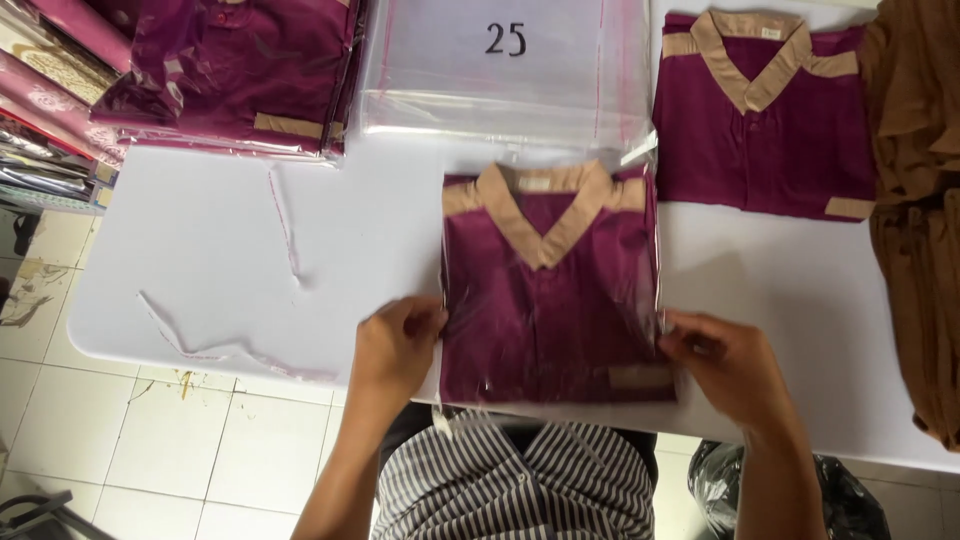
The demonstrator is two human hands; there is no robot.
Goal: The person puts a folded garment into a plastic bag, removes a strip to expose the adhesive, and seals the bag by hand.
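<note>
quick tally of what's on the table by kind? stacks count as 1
Bagged shirt between left hand and right hand: 1
Unbagged folded shirt: 1
Stack of bagged shirts: 1
Stack of clear bags: 1
Brown cloth pile: 1
Plastic strips: 2
Total: 7

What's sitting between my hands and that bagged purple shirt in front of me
Nothing visible. The left hand grips the left edge of the bagged purple shirt, and the right hand grips its right edge, both directly on the clear plastic.
</note>
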